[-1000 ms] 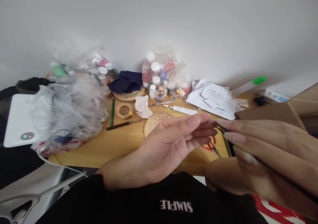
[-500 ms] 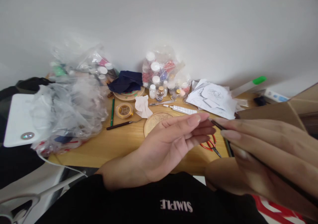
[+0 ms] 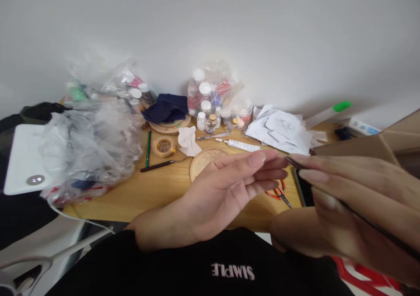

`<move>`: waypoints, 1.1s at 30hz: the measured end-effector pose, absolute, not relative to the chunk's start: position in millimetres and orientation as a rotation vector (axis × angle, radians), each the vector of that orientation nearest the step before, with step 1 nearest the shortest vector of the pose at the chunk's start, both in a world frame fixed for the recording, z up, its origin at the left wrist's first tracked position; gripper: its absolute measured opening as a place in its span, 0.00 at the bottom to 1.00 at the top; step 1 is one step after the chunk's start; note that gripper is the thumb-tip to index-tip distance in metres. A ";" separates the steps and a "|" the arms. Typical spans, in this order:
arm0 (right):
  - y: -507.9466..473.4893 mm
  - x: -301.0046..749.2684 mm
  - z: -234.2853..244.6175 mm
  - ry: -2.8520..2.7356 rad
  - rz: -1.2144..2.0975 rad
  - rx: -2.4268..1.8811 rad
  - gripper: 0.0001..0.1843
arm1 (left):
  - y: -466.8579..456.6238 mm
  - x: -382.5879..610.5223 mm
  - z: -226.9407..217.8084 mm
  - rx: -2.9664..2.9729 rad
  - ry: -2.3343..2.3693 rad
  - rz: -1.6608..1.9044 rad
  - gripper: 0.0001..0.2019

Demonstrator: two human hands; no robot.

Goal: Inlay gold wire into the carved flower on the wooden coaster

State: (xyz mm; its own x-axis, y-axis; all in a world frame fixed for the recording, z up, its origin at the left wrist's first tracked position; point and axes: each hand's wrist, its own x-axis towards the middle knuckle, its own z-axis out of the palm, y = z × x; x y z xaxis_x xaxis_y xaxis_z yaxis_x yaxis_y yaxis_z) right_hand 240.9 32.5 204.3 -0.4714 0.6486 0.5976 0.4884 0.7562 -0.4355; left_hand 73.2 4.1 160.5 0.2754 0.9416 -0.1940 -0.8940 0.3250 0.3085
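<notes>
My left hand (image 3: 226,186) is raised above the table's front, palm turned up. Its thumb and forefinger are pressed together, with the other fingers loosely curved; anything pinched there is too small to make out. Close by on the right, my right hand (image 3: 354,191) grips what look like slim dark tweezers (image 3: 292,161), their tip pointing at the left fingertips across a small gap. Partly behind my left hand lies a round wooden piece with a line drawing (image 3: 201,162). Below the left fingertips are orange-handled scissors (image 3: 279,194), partly covered.
Left of the disc lie a spool of golden wire (image 3: 164,146), a green pencil (image 3: 148,147) and a dark-handled hook (image 3: 157,165). A white tube (image 3: 243,145), small bottles (image 3: 211,123) and paper drawings (image 3: 280,127) sit behind. Plastic bags (image 3: 98,143) crowd the left; a cardboard box (image 3: 357,149) stands right.
My right hand has drawn slightly to the right with the tweezers, widening the gap to the left fingertips. The left hand's lower fingers have straightened a little; its pinch stays in place.
</notes>
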 end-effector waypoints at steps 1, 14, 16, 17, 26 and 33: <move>32.8 239.6 205.0 -2.145 0.256 -0.849 0.11 | 4.1 72.9 160.4 0.148 0.370 1.241 0.05; 34.8 233.9 205.9 -2.130 0.287 -0.800 0.08 | 5.0 73.7 160.3 0.160 0.356 1.262 0.04; 32.2 231.6 204.2 -2.093 0.278 -0.834 0.07 | 4.7 73.4 160.4 0.160 0.365 1.261 0.04; 31.4 231.1 203.7 -2.083 0.272 -0.848 0.06 | 4.5 73.3 160.6 0.158 0.371 1.260 0.04; 33.4 245.9 204.2 -2.248 0.232 -0.810 0.15 | 4.7 74.8 160.8 0.164 0.390 1.272 0.04; 32.3 249.7 199.4 -2.265 0.194 -0.820 0.19 | 4.5 75.7 159.8 0.156 0.391 1.282 0.04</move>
State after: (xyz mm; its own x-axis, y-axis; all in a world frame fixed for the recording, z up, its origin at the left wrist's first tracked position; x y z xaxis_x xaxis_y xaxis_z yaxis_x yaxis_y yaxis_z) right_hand 249.7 32.3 199.4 -0.5474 0.6096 0.5733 0.5031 0.7872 -0.3567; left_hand 75.7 4.5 159.8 0.2301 0.9531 -0.1969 -0.9010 0.2851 0.3271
